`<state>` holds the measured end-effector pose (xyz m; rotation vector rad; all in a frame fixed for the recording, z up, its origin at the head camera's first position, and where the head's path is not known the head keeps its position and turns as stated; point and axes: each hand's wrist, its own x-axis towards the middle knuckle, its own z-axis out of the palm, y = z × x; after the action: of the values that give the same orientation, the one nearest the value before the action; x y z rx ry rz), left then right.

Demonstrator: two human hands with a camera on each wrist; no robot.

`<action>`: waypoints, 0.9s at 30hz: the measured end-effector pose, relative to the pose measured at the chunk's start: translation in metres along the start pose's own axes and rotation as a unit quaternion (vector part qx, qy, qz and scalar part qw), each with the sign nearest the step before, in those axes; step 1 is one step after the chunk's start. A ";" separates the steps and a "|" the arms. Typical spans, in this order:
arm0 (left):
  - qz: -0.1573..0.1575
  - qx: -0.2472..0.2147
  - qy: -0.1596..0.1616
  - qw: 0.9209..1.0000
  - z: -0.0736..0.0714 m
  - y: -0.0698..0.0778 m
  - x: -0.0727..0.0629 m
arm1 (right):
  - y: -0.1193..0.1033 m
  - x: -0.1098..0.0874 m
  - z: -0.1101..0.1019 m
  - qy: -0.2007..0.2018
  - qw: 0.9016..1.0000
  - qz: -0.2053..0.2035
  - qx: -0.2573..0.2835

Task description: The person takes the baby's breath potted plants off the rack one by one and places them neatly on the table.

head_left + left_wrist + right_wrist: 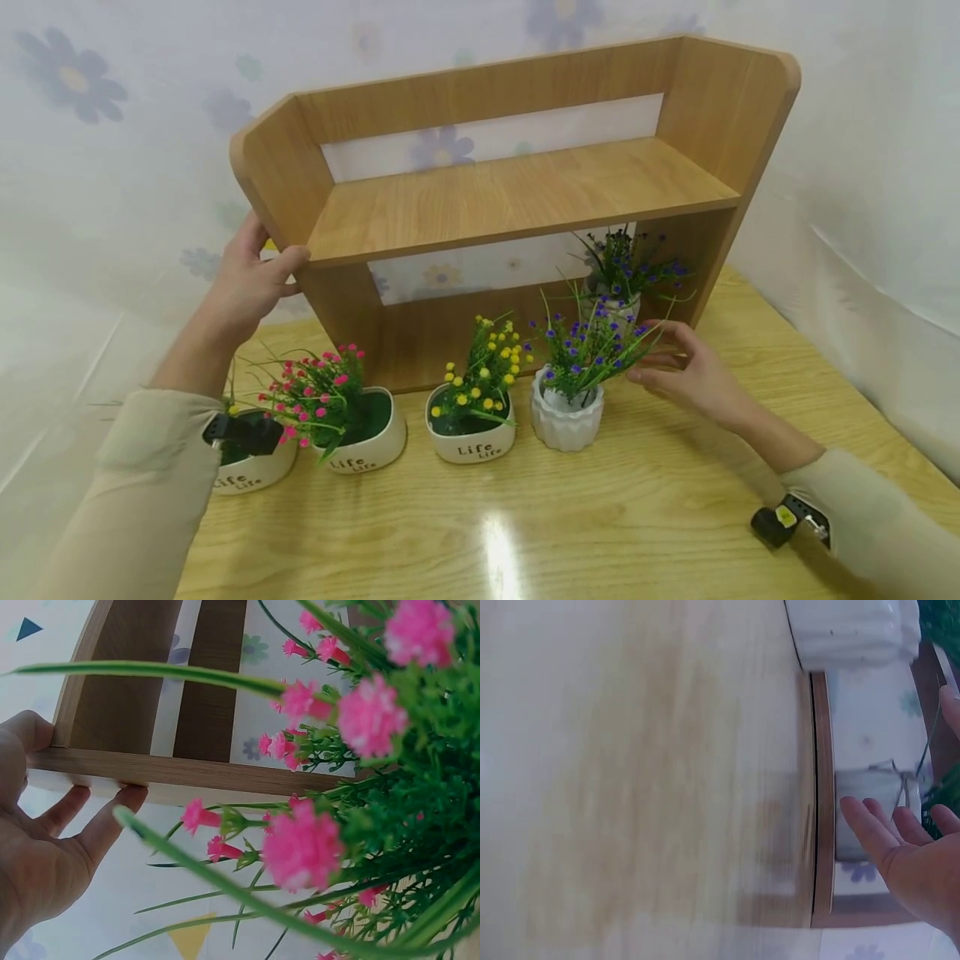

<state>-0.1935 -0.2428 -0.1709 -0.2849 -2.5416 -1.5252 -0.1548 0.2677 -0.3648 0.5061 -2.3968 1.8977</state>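
My left hand [243, 279] grips the left side panel of a wooden shelf [517, 196], thumb on the front edge and fingers on the outer face. The shelf leans in the head view. My right hand [693, 371] has its fingers extended near the lower right compartment, with nothing held. Inside that compartment stands a pale pot of dark and blue flowers [622, 271], which the fingers [870, 827] overlap in the right wrist view; contact is unclear. In front of the shelf, beside the right hand, is a white fluted pot [567, 421] with purple-blue flowers.
A cream pot [480, 442] with yellow flowers stands in front of the shelf. Left of it is another cream pot [371, 454] with pink flowers, then a third cream pot [258, 475] partly behind the left forearm. All stand on a wood-grain table [420, 533]; a patterned curtain [150, 150] hangs behind.
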 end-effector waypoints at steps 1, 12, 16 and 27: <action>0.000 0.000 0.000 1.000 0.000 0.000 0.000 | 0.001 0.001 -0.002 0.004 1.000 -0.003 0.008; -0.004 0.000 -0.001 1.000 0.000 0.000 0.000 | 0.013 0.014 -0.014 0.034 0.998 -0.002 0.046; -0.002 0.002 -0.002 1.000 0.000 -0.002 -0.001 | 0.015 0.021 -0.012 0.049 0.999 0.005 0.022; -0.001 -0.004 0.000 1.000 -0.002 -0.004 -0.002 | 0.020 0.049 -0.004 0.107 0.994 0.023 -0.020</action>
<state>-0.1924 -0.2464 -0.1738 -0.2842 -2.5378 -1.5368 -0.2072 0.2641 -0.3715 0.2342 -2.3206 1.8135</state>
